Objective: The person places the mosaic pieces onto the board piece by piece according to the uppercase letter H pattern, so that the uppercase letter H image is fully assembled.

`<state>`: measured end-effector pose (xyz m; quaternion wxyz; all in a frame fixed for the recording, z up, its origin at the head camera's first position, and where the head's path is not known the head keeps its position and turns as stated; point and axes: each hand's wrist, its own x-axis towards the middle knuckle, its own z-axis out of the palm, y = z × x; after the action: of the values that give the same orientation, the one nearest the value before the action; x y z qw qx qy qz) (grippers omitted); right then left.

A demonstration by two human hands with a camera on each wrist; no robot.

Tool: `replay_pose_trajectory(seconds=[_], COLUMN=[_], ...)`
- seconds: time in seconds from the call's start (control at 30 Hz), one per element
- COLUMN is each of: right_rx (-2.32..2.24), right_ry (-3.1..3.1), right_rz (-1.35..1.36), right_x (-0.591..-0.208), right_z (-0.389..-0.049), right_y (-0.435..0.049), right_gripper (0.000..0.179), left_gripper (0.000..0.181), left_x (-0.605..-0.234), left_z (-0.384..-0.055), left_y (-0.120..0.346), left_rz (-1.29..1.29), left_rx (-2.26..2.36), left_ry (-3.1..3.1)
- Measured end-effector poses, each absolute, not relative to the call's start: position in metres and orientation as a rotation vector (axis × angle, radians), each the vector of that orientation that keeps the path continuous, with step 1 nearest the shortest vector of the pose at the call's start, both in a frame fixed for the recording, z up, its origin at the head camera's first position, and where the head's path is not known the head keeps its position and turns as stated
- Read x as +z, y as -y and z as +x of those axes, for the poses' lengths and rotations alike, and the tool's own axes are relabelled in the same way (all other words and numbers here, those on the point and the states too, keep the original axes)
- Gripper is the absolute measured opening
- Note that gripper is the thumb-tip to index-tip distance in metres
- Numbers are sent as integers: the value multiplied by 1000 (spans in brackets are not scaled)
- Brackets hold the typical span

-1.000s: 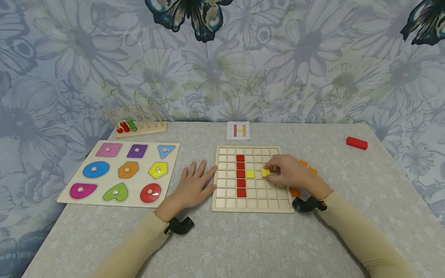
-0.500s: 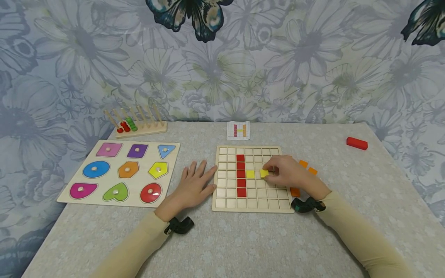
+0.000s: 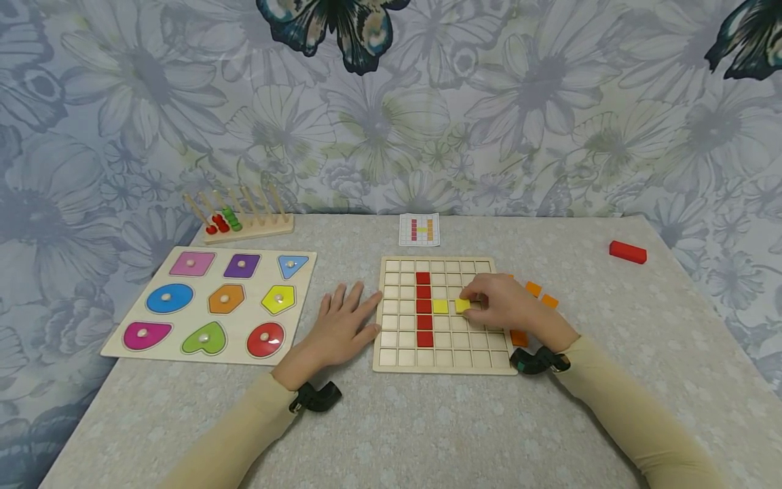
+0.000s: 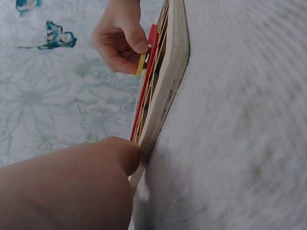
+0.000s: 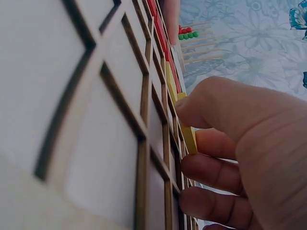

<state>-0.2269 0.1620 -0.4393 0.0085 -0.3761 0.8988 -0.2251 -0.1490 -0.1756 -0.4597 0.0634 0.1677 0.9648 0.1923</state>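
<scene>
My right hand [image 3: 504, 302] pinches a yellow square tile [image 3: 462, 305] between thumb and fingers, just over the wooden grid board [image 3: 452, 360]. In the right wrist view that tile [image 5: 188, 134] is tilted against the board's ridges. Another yellow tile [image 3: 440, 306] lies in a cell beside a column of several red tiles [image 3: 423, 305]. My left hand [image 3: 339, 324] lies with fingers spread at the board's left edge, its fingertips touching it. The left wrist view shows the held yellow tile [image 4: 141, 63] edge-on, above the red row.
Orange tiles [image 3: 518, 337] lie right of the board, partly hidden by my right arm. Behind the board is a small pattern card [image 3: 419, 229]. A shape puzzle [image 3: 238, 329] and a peg stand with beads [image 3: 247, 231] are on the left. A red block [image 3: 627, 252] lies far right.
My right hand has shifted slightly left with the yellow tile, bringing it nearer the other yellow one. The left hand has stayed in place.
</scene>
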Motion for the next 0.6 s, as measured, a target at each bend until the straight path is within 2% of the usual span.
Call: replay_pose_trajectory(seconds=[0.6], right_rx=[-715], right_ry=[-2778], right_rz=[-1209], right_x=[-440], right_z=[-228], right_y=[-156], right_gripper=[18], left_gripper=[63], left_x=[-461], left_z=[-149], left_y=[176], left_rz=[509], left_rx=[590], left_ry=[-2912])
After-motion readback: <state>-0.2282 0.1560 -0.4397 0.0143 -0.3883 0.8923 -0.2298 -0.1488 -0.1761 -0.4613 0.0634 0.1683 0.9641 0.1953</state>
